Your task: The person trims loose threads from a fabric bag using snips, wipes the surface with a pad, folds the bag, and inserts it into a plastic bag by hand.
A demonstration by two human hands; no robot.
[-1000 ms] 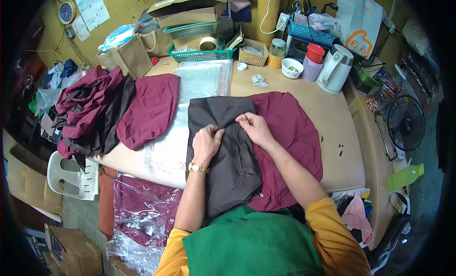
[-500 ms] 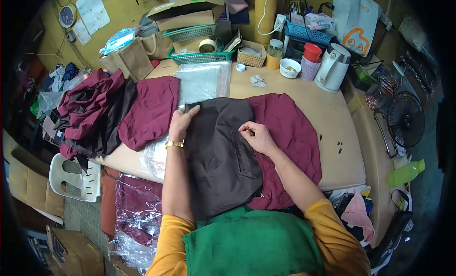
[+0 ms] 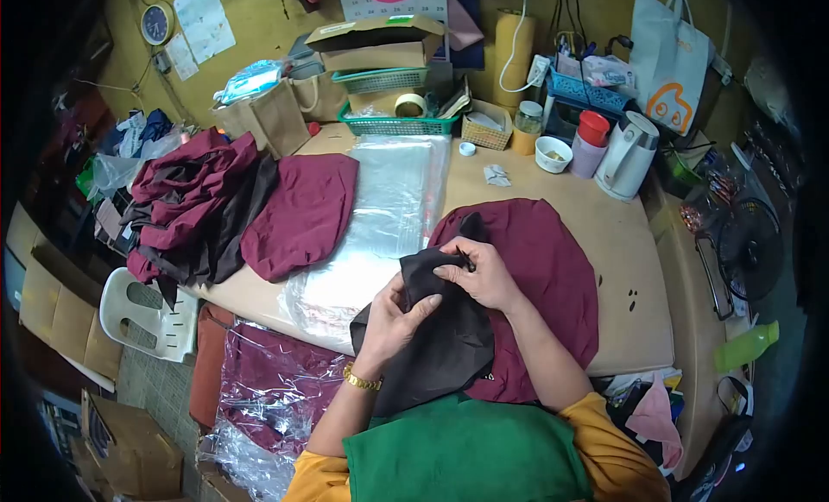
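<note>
Both hands are on a black fabric piece point(image 3: 440, 351) that is bunched and lifted near the front edge of the table. My left hand point(image 3: 395, 322) pinches its upper left part between thumb and fingers. To the right and slightly higher, my right hand point(image 3: 477, 273) grips a raised fold, with a small dark bit showing at its fingertips. Maroon fabric point(image 3: 544, 277) lies flat under and right of the black piece. Left of them are a smaller folded maroon piece point(image 3: 302, 213) and a crumpled maroon and black heap point(image 3: 194, 200).
Clear plastic sheets point(image 3: 393, 195) lie on the table's middle. Along the back stand a green basket point(image 3: 397, 125), a jar point(image 3: 527, 129), a white bowl point(image 3: 553, 154) and a kettle point(image 3: 628, 157). A white chair point(image 3: 147, 316) is at left, a fan point(image 3: 749, 247) at right.
The black fabric, spread flat before, is now gathered and raised. My left hand has moved right and toward me, close to my right hand. The whole view has shifted slightly.
</note>
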